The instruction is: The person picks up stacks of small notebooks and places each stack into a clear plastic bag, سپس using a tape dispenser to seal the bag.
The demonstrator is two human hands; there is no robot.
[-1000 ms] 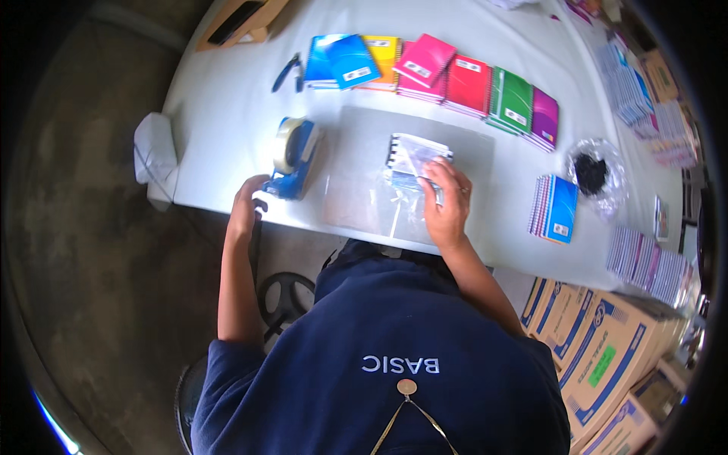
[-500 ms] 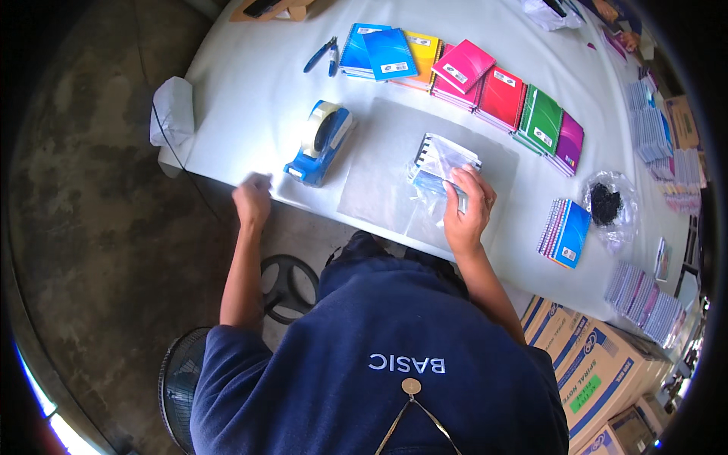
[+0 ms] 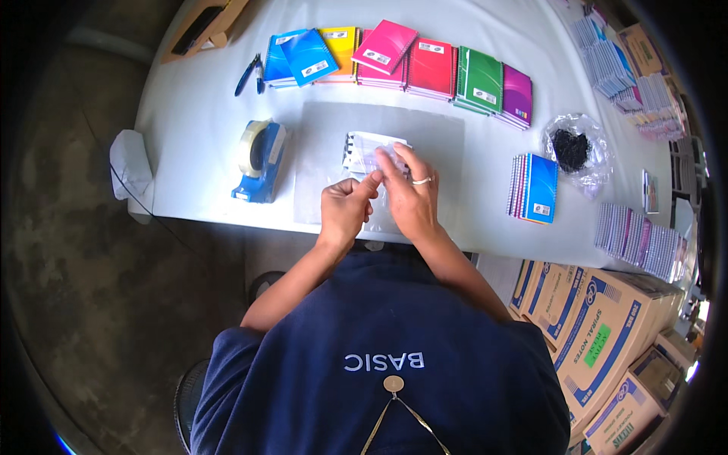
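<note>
A clear plastic bag (image 3: 369, 161) with spiral-bound notebooks inside lies on a translucent sheet (image 3: 318, 140) in front of me. My right hand (image 3: 412, 196), a ring on one finger, curves over the near side of the bag and grips its plastic. My left hand (image 3: 350, 211) is closed in a pinch against the right fingertips, at the bag's near edge. Whatever sits in that pinch is too small to make out. Left of the sheet stands a blue tape dispenser (image 3: 258, 168) with a large roll of clear tape.
Behind the sheet runs a row of colourful notebook stacks (image 3: 431, 67). Blue cutters (image 3: 247, 74) lie at its left end. To the right are a small notebook stack (image 3: 540, 186), a bag of black pieces (image 3: 572, 148) and more notebooks (image 3: 637, 235). Cardboard boxes (image 3: 607, 334) stand below the table's right edge.
My left hand has come from the table's front edge, near the tape dispenser, to the right hand at the bag. The view has shifted, so the table's things appear further left.
</note>
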